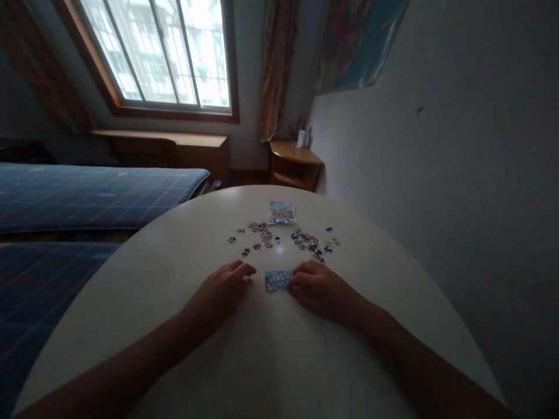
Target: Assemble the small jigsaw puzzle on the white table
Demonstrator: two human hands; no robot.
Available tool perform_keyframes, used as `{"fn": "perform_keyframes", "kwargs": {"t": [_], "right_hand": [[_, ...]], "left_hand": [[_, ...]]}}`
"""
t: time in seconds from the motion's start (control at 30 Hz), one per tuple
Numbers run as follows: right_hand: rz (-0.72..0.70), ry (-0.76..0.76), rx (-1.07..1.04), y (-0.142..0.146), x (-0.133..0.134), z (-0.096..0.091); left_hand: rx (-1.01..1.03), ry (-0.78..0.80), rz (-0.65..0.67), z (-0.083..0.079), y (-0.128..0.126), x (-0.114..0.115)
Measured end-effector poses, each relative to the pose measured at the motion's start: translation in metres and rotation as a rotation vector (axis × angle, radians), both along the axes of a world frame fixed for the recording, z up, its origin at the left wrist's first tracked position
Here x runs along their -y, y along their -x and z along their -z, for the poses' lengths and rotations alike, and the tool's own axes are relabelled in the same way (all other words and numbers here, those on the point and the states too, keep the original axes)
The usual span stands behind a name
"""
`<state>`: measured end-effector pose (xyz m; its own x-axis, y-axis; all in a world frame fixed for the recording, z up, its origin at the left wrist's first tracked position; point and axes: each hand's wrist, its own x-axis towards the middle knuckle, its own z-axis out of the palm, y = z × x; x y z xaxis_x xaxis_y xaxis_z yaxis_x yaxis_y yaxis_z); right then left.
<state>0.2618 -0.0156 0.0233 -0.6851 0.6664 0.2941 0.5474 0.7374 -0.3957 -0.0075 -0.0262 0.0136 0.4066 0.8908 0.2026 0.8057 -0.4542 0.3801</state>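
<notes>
An assembled strip of jigsaw puzzle (276,280), blue with large pale letters, lies flat on the white round table (279,361) in front of me. My right hand (314,286) has its fingers closed at the strip's right end and covers that part. To the left of the strip, apart from it, my left hand (227,284) is pinched around a small puzzle piece (248,280), mostly hidden by the fingers. Loose puzzle pieces (264,234) are scattered beyond my left hand. Another group of loose pieces (308,240) lies beyond my right hand.
Behind the loose pieces lies a small printed picture packet (282,212). A bed with a plaid cover (96,195) stands left of the table, and a white wall (437,192) rises at the right. A corner shelf (294,152) and a barred window (161,52) are at the back.
</notes>
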Motion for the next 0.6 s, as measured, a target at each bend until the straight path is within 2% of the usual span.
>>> {"fn": "perform_keyframes", "kwargs": {"t": [0.17, 0.33, 0.6], "right_hand": [[0.002, 0.005, -0.003, -0.001, -0.001, 0.000], [-0.002, 0.002, -0.010, -0.001, -0.001, 0.001], [0.018, -0.008, 0.003, 0.000, 0.000, 0.000]], "left_hand": [[-0.022, 0.095, -0.048, -0.009, -0.002, 0.005], [0.013, 0.166, 0.000, -0.018, -0.003, 0.002], [0.149, 0.185, 0.092, -0.013, -0.007, 0.009]]}}
